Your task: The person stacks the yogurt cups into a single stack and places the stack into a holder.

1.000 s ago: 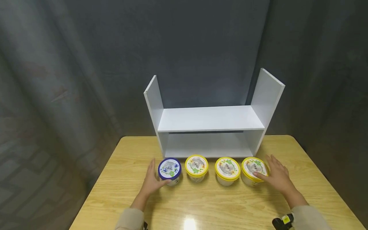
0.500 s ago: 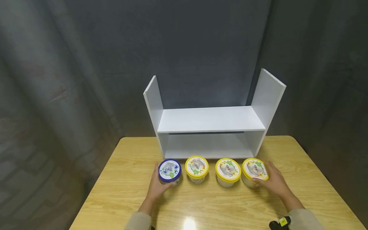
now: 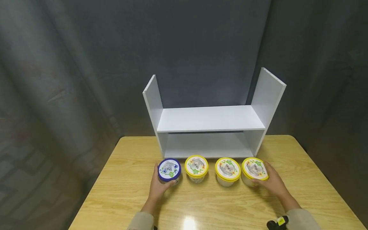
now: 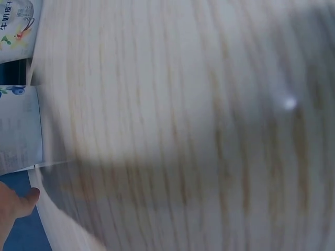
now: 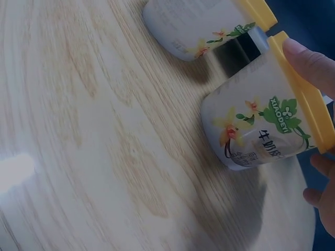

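Note:
A row of lidded white tubs stands on the wooden table. At its left end my left hand (image 3: 157, 188) holds the blue-lidded tub (image 3: 169, 169), thumb across the front and fingers along the left side. The left wrist view catches this tub's pale wall (image 4: 20, 129) and a fingertip below it. My right hand (image 3: 273, 182) grips the rightmost yellow-lidded tub (image 3: 254, 168). In the right wrist view its thumb (image 5: 311, 65) lies on the yellow lid's rim, with the other fingers partly seen at the far side. Both held tubs stand upright.
Between the held tubs stand two more yellow-lidded tubs, one left of centre (image 3: 196, 166) and one to its right (image 3: 227, 169). Right behind the row is a white two-level shelf (image 3: 211, 118) with tall side panels. Grey curtains (image 3: 201, 48) hang behind the table (image 3: 201, 207).
My left hand has moved right and closed round the blue-lidded tub. My right hand has moved slightly left, its thumb dropping from above the lid to the tub's front edge. The tubs stay put.

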`<action>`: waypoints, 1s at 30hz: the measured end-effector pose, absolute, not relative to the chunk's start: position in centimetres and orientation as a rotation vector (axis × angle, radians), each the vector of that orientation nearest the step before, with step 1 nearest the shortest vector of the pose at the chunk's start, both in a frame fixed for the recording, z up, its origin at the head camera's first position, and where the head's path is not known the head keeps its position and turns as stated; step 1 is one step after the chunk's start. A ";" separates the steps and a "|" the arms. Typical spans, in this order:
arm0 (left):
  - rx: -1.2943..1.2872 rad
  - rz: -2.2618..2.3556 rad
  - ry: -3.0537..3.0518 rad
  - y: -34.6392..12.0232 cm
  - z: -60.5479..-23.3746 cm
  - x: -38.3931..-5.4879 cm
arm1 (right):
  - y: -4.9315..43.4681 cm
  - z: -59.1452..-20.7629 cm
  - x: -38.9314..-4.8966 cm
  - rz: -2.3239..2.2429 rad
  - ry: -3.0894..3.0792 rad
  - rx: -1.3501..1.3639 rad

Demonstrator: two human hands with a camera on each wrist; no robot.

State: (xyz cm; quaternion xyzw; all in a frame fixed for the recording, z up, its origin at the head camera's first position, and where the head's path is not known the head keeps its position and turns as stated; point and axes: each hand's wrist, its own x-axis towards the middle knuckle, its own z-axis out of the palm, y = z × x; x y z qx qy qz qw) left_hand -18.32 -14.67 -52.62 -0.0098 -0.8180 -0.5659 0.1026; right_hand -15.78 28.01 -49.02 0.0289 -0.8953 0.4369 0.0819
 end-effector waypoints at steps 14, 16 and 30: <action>0.029 -1.726 -2.394 -14.3 -52.4 -18.1 | 27.7 -48.9 -15.6 1.319 -2.796 -0.130; 0.029 -1.734 -2.385 -14.2 -52.4 -18.1 | 27.7 -48.9 -15.4 1.321 -2.815 -0.167; 0.025 -1.759 -2.373 -14.3 -52.6 -18.2 | 27.6 -48.1 -14.9 1.313 -2.802 -0.212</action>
